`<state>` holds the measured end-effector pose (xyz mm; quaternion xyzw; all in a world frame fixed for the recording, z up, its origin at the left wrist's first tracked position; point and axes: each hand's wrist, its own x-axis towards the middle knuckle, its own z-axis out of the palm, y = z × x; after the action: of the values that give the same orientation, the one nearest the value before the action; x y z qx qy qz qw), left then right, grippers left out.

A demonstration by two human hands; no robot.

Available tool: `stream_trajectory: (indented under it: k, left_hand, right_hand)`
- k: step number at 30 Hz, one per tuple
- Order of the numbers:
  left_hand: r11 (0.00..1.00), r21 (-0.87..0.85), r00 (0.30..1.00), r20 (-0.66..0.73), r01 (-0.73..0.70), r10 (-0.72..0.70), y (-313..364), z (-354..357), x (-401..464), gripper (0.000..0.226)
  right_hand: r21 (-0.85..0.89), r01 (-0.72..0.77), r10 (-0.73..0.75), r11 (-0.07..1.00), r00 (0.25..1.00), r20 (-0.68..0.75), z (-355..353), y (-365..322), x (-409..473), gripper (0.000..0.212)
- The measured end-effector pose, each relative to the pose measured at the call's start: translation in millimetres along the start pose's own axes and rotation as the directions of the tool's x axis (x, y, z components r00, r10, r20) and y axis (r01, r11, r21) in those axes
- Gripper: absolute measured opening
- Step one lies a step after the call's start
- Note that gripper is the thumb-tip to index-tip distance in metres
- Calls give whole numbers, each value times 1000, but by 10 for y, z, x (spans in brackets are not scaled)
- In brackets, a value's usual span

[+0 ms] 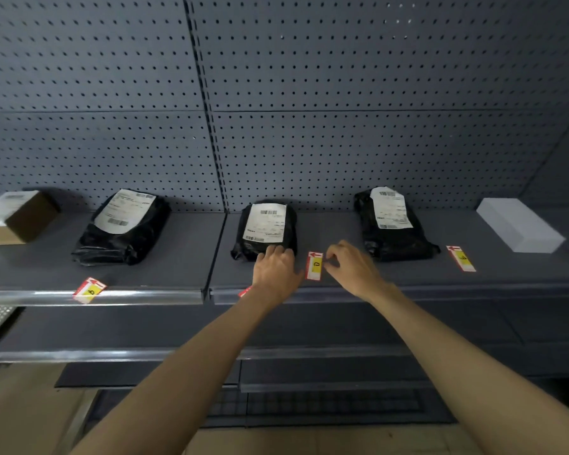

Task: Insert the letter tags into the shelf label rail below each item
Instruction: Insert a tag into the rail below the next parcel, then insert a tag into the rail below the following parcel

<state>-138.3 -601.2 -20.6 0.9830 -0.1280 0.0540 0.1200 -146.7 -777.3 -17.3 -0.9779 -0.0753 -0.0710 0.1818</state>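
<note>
Right now the right hand [350, 267] is curled over the shelf [178, 254], thumb and forefinger drawn together at the right edge of a red-and-yellow tag [314, 266] that lies flat between the middle parcel [265, 229] and the right-hand parcel [391, 221]. Whether the fingers already grip the tag or only touch its edge, I cannot tell. The left hand [275, 270] lies palm down just left of that tag, fingers loosely together, their tips touching the front of the middle parcel; it holds nothing that I can see. A small red corner [244, 292] shows under the left wrist at the rail [112, 296], possibly another tag, but too little shows to be sure.

Farther out, a second tag [89, 289] lies tilted across the rail's edge below the left-hand black parcel [125, 224], and a third [461, 257] lies on the shelf between the right-hand parcel and a white box [519, 229]. A brown carton [17, 216] stands at the far left. None of these tags looks seated in the rail yet.

The risks, as I judge them: a thin card lying flat is hard to lift, so the pinch may slide it about instead of raising it. The tilted tag overhanging the rail could fall if brushed. And this tag lies between two parcels, so it might end up under the wrong one.
</note>
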Motion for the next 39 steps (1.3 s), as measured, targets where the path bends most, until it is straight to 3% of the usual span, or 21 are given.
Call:
stream_trajectory:
  k: [5, 10, 14, 21, 25, 30, 35, 39]
  left_hand:
    - [986, 81, 979, 127, 148, -157, 406, 229, 272, 61]
    - [925, 184, 928, 113, 331, -355, 683, 436, 408, 63]
    - [880, 70, 866, 159, 469, -474, 794, 468, 484, 54]
    - [806, -105, 802, 236, 582, -549, 814, 412, 516, 53]
    - [785, -180, 803, 216, 592, -556, 783, 410, 513, 50]
    - [794, -47, 784, 202, 607, -587, 886, 437, 421, 70]
    - [782, -94, 781, 205, 616, -590, 947, 437, 463, 60]
    - [801, -325, 864, 146, 502, -482, 972, 386, 431, 25]
  right_hand:
    - [-2, 41, -40, 999, 997, 60, -38, 357, 155, 14]
    - [22, 121, -122, 992, 989, 86, -2, 601, 247, 9]
    - [62, 156, -161, 986, 983, 89, 36, 708, 276, 9]
    - [114, 152, -164, 982, 981, 104, 20, 819, 247, 16]
    - [145, 118, -135, 982, 984, 115, -54, 899, 180, 20]
    - [149, 77, -95, 986, 989, 116, -155, 990, -15, 21]
    - [143, 56, -69, 988, 994, 89, -216, 1092, -141, 18]
    - [215, 17, -30, 977, 998, 60, -264, 1137, -181, 20]
